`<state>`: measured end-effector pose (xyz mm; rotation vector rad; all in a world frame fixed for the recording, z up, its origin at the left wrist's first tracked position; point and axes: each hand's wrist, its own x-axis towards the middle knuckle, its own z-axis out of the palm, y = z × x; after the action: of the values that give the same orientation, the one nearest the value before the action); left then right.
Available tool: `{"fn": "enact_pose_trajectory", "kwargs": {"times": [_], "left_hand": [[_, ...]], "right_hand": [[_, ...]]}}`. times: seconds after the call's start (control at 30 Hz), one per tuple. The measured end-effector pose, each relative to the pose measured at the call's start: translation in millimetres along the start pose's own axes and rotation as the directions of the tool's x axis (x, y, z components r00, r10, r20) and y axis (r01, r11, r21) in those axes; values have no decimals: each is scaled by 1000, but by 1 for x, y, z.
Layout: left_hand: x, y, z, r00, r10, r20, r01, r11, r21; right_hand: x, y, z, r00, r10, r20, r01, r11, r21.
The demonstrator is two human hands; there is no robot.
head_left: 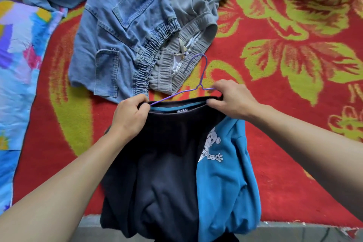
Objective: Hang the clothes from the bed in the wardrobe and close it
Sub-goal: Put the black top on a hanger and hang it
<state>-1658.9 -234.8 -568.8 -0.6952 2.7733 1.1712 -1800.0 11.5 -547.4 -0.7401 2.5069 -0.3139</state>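
Left hand and right hand pinch the collar of the dark-and-blue sweatshirt at frame centre, its length running down-frame. Its neck label seems to read "MTEE". The purple hanger is partly inside the collar, hook pointing up-frame over the grey trousers.

Dark navy and bright blue shirt with white cartoon print; purple hanger; red bedspread with yellow-green flowers.
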Motion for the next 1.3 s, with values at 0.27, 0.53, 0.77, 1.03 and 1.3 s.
{"fn": "enact_pose_trajectory", "kwargs": {"times": [0.27, 0.53, 0.77, 1.03, 1.3], "left_hand": [[3, 5, -19, 1000, -7, -18, 6, 997, -77], [-16, 41, -60, 999, 36, -29, -40, 982, -183], [-87, 60, -161, 973, -119, -196, 105, 991, -80], [-267, 70, -242, 832, -366, -417, 382, 923, -48], [-545, 117, -266, 624, -450, -639, 530, 844, -76]], "right_hand": [[18, -19, -15, 991, -100, -87, 126, 918, 375], [-30, -90, -86, 982, -187, -21, 157, 753, 639], [-117, -159, -158, 956, -281, 81, 193, 816, 545], [-270, -243, -179, 818, -526, 234, 468, 844, 261], [-458, -304, -163, 561, -786, 261, 766, 612, 196]]}}
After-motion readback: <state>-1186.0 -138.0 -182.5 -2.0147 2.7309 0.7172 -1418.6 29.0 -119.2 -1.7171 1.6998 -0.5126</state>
